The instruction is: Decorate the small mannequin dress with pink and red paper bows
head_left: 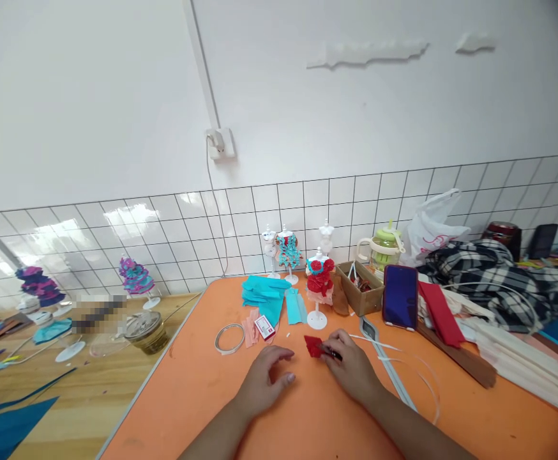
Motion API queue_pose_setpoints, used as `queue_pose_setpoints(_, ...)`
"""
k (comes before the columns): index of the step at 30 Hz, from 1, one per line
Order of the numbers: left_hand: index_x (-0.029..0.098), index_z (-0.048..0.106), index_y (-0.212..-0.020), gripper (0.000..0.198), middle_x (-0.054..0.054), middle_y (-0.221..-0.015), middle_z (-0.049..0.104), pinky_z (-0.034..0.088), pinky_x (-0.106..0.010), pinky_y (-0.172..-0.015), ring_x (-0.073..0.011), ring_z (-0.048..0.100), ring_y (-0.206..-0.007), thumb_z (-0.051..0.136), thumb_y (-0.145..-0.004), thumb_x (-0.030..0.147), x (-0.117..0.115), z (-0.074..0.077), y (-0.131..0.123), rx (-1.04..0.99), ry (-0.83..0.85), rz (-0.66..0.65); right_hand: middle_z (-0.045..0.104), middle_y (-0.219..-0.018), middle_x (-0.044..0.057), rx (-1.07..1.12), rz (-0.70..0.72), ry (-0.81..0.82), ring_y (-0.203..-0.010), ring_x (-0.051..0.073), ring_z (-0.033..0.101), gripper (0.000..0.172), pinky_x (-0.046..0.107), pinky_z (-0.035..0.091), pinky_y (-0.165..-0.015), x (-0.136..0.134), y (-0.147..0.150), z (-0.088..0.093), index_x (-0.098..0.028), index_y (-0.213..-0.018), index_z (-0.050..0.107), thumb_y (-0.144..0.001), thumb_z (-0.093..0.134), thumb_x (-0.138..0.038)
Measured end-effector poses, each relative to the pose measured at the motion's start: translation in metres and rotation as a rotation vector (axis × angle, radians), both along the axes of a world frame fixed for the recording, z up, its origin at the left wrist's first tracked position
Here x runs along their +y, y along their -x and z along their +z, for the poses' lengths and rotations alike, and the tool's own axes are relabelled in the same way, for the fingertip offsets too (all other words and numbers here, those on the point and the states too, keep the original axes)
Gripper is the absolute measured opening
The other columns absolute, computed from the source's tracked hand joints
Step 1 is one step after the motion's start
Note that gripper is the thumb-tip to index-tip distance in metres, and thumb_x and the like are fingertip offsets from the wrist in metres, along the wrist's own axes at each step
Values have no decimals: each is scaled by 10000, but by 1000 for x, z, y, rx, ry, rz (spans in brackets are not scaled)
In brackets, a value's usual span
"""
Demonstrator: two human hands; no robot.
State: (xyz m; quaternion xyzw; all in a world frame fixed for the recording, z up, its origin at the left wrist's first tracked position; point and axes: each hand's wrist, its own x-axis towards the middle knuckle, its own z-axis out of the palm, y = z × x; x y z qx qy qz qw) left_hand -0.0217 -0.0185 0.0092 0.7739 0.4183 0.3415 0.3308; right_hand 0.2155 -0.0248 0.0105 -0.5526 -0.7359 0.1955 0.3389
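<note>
My right hand [350,367] pinches a small dark tool against a little red paper piece [313,345] on the orange mat [202,396]. Just to its left, my left hand [264,378] rests on the mat with fingers curled and nothing visible in them. Beyond the hands stands a small white mannequin in a red paper dress [320,278]. Beside it lie teal paper pieces [264,295], a tape ring [229,337] and a small red-and-white box [264,327].
Behind stand more mini mannequins [286,250], a cardboard box [360,287], a blue phone [400,296], a green jug [384,250], a white bag and plaid cloth [490,271]. Red and brown strips lie at right. On the wooden table at left stand paper dresses [135,278] and a jar [147,331].
</note>
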Motion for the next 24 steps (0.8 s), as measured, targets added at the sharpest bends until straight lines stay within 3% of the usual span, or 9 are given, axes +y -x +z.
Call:
queue_pose_setpoints(4,195,628,-1073,474,-119,-1026,633,396,-335,-889,-239,543,-989,481,-808,559,-4,-1,-17,-77,21,-103,573,-827,40,2,29,-80,-732,170,564,171,265,401,-640,-2,-3,0,-211,-885,624,-834,470,-264)
queue_pose_setpoints(6,150,658,-984,619,-130,-933,658,435,-309,-777,-218,582,-884,279,-856,623,4,-5,-27,-230,209,-131,588,-763,30,-38,113,-158,-693,165,555,159,258,388,-615,-4,-7,-3,-218,-880,621,-824,473,-232)
queue_pose_setpoints(9,88,672,-831,923,-174,-809,669,402,-247,-487,-194,598,-644,52,-757,767,21,-8,-41,-342,731,-308,642,-846,35,-95,231,-285,-774,175,573,271,261,395,-677,-6,-16,-8,-225,-935,612,-729,486,-104)
queue_pose_setpoints(11,89,656,-930,809,-181,-878,676,390,-220,-452,-197,623,-656,265,-745,772,29,-10,-47,-393,888,-371,653,-986,39,-92,265,-314,-878,182,580,409,268,402,-755,-5,-21,-11,-225,-996,601,-656,463,-44)
queue_pose_setpoints(14,107,635,-988,463,-156,-925,683,469,-246,-559,-216,653,-746,634,-734,495,31,-14,-50,-491,824,-306,662,-1000,25,-52,232,-251,-884,178,590,449,267,414,-765,-1,-25,-13,-227,-987,608,-617,441,-34)
queue_pose_setpoints(19,122,645,-906,336,-67,-713,681,470,-248,-571,-143,611,-584,685,-720,399,25,-23,-51,-647,661,-41,643,-953,41,102,143,-192,-842,177,589,241,275,435,-744,-4,-16,-9,-218,-912,632,-715,508,-157)
queue_pose_setpoints(24,114,655,-734,292,-14,-615,628,413,-218,-556,-121,549,-565,711,-677,395,26,-28,-50,-687,510,35,628,-868,26,139,19,-70,-783,176,581,260,279,432,-705,-8,-3,-11,-220,-949,619,-706,600,-310)
